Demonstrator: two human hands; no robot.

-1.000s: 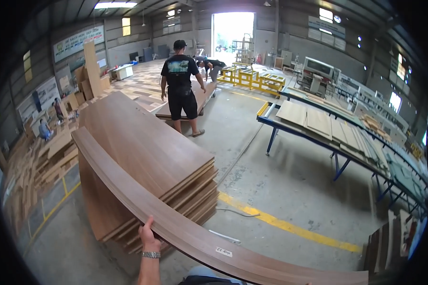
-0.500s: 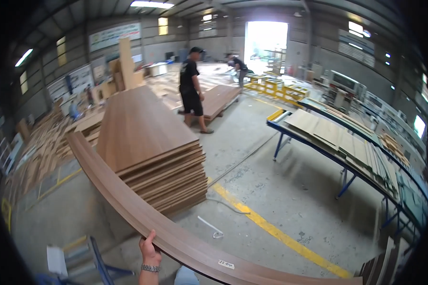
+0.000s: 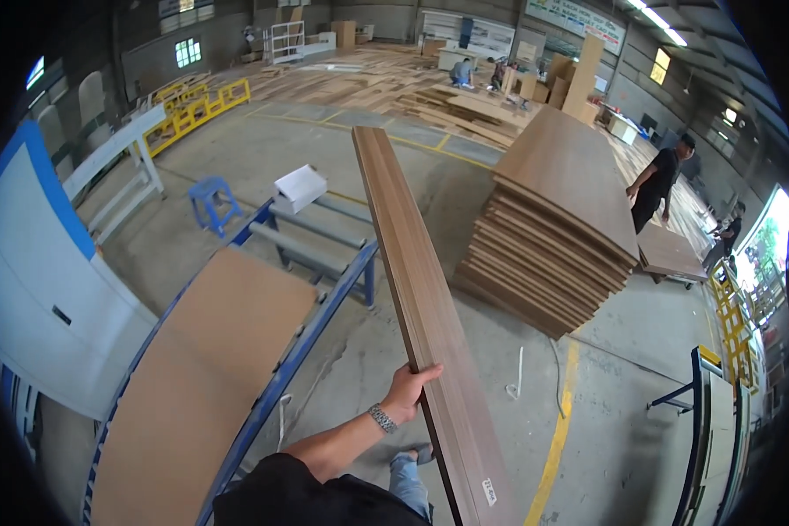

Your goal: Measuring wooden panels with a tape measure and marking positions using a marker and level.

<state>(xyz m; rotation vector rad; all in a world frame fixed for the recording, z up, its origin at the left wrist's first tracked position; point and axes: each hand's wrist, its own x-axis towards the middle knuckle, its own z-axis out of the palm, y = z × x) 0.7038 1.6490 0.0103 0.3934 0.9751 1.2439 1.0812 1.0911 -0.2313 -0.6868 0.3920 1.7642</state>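
Observation:
My left hand point(image 3: 409, 391), with a metal watch band at its wrist, grips the left edge of a long brown wood-grain board point(image 3: 419, 289). The thumb lies over the board's face and the fingers go under it, hidden. The board runs from the bottom of the view up and away to the far side, held above the concrete floor. A small white label point(image 3: 489, 492) is stuck near its close end. My right hand is out of view.
A blue-framed roller conveyor point(image 3: 300, 355) carrying a brown sheet point(image 3: 210, 386) stands at left, a white box point(image 3: 301, 188) and blue stool point(image 3: 215, 206) beyond. Right of the board is a tall stack of brown panels point(image 3: 543, 245); a person point(image 3: 659, 184) stands behind it.
My view has swung to the left, bringing in the roller conveyor. The board has turned with me and now points away from me; my left hand keeps its hold.

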